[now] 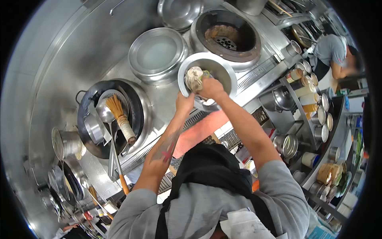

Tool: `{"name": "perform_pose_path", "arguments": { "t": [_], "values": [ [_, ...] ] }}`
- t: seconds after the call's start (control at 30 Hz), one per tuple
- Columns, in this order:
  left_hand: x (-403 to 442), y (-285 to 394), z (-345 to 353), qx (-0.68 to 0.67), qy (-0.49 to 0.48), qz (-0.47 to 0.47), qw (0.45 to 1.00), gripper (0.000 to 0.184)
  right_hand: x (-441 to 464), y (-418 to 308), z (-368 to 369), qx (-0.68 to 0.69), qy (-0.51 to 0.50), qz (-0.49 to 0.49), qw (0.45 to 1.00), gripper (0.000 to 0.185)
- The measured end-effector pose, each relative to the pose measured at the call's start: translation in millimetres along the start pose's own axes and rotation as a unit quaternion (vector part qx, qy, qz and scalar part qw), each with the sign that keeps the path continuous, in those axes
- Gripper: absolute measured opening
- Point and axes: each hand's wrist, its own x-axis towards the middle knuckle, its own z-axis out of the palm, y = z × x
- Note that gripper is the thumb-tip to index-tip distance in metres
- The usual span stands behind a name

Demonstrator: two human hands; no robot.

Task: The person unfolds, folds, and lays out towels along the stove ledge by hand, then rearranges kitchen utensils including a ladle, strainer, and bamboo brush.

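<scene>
A wide metal bowl (230, 79) is in front of me at the counter's edge, below the stove opening. My left hand (185, 102) is closed at the bowl's near left rim, thumb up along it. Inside the bowl, my right hand (213, 88) has its fingers curled down into a pale, bunched mass (194, 76) with some green in it. I cannot make out whether this is cloth or food. The fingertips of my right hand are hidden.
A round stove opening (227, 36) and a water-filled metal basin (158, 55) lie beyond the bowl. At left, a black wok (89, 145) holds a ladle (105, 111) and bamboo brush (117, 109). Condiment containers (308, 99) line the right shelf; a person (328, 49) stands beyond.
</scene>
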Motion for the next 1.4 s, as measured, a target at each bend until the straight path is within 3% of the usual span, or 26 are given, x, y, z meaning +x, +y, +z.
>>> {"name": "perform_pose_path", "arguments": {
  "t": [0.03, 0.07, 0.13, 0.23, 0.3, 0.37, 0.4, 0.43, 0.5, 0.57, 0.6, 0.63, 0.67, 0.7, 0.73, 0.8, 0.83, 0.87, 0.9, 0.97, 1.1, 1.2, 1.3, 1.33, 1.37, 1.4],
  "values": [
    [-18, 8, -1, 0.132, 0.043, 0.132, 0.982, 0.039, -3, -4, -3, -0.005, 0.022, 0.027, 0.999, 0.031],
    [-46, 37, -1, 0.133, 0.038, 0.199, 0.970, 0.039, -4, -3, -7, -0.004, 0.030, 0.034, 0.999, 0.031],
    [-83, 74, -1, 0.137, 0.013, 0.183, 0.974, 0.038, -16, 4, -16, 0.032, 0.118, -0.022, 0.992, 0.027],
    [-102, 101, 4, 0.135, -0.006, 0.180, 0.974, 0.037, -105, 12, -117, 0.214, 0.286, -0.100, 0.929, 0.021],
    [-107, 100, 5, 0.134, -0.008, 0.196, 0.971, 0.037, -160, 53, -163, 0.333, 0.395, -0.185, 0.836, 0.011],
    [-102, 89, 13, 0.109, -0.029, 0.284, 0.952, 0.037, -231, 95, -212, 0.489, 0.414, -0.177, 0.747, 0.001],
    [-115, 93, 17, 0.118, -0.053, 0.270, 0.954, 0.037, -262, 128, -222, 0.524, 0.446, -0.160, 0.707, 0.005],
    [-125, 97, 26, 0.127, -0.082, 0.260, 0.954, 0.037, -299, 165, -224, 0.645, 0.439, -0.178, 0.600, 0.020],
    [-148, 100, 57, 0.107, -0.127, 0.274, 0.947, 0.036, -373, 158, -244, 0.693, 0.490, -0.252, 0.465, 0.041],
    [-172, 93, 96, 0.086, -0.169, 0.274, 0.943, 0.036, -428, 224, -191, 0.739, 0.412, -0.181, 0.502, 0.056],
    [-177, 86, 114, 0.081, -0.214, 0.252, 0.940, 0.036, -443, 262, -158, 0.748, 0.397, -0.075, 0.526, 0.052],
    [-184, 80, 129, 0.076, -0.252, 0.232, 0.937, 0.036, -462, 266, -145, 0.720, 0.402, 0.110, 0.555, 0.051],
    [-194, 74, 144, 0.072, -0.255, 0.246, 0.932, 0.036, -478, 270, -126, 0.721, 0.412, 0.111, 0.545, 0.050],
    [-205, 69, 163, 0.159, -0.237, 0.253, 0.924, 0.037, -492, 261, -126, 0.778, 0.356, 0.020, 0.517, 0.050],
    [-215, 69, 181, 0.246, -0.216, 0.256, 0.910, 0.037, -514, 299, -97, 0.794, 0.266, 0.026, 0.546, 0.053],
    [-233, 64, 210, 0.263, -0.262, 0.295, 0.880, 0.044, -542, 328, -46, 0.623, 0.355, 0.214, 0.664, 0.063],
    [-233, 53, 219, 0.265, -0.267, 0.297, 0.878, 0.044, -565, 308, -48, 0.318, 0.447, 0.225, 0.805, 0.066],
    [-230, 44, 228, 0.292, -0.288, 0.272, 0.871, 0.041, -580, 295, -50, 0.338, 0.392, 0.353, 0.779, 0.066],
    [-222, 30, 238, 0.319, -0.308, 0.248, 0.861, 0.039, -592, 296, -36, 0.339, 0.399, 0.356, 0.774, 0.066],
    [-208, 10, 253, 0.343, -0.310, 0.256, 0.849, 0.039, -617, 306, -3, 0.598, 0.394, 0.202, 0.668, 0.056],
    [-232, 22, 290, 0.382, -0.393, 0.209, 0.810, 0.040, -646, 318, 47, 0.591, 0.390, 0.289, 0.645, 0.053],
    [-225, 21, 327, 0.378, -0.475, 0.208, 0.767, 0.043, -641, 298, 51, 0.738, 0.383, 0.284, 0.477, 0.064],
    [-213, 9, 360, 0.339, -0.513, 0.273, 0.740, 0.046, -620, 287, 58, 0.675, 0.435, 0.343, 0.488, 0.055],
    [-197, -5, 374, 0.284, -0.541, 0.282, 0.740, 0.048, -611, 292, 68, 0.640, 0.421, 0.387, 0.513, 0.059],
    [-193, -16, 384, 0.232, -0.579, 0.286, 0.728, 0.049, -607, 300, 77, 0.570, 0.396, 0.423, 0.583, 0.075],
    [-206, 14, 386, 0.273, -0.571, 0.269, 0.726, 0.047, -594, 280, 38, 0.555, 0.332, 0.485, 0.589, 0.076]
  ]
}}
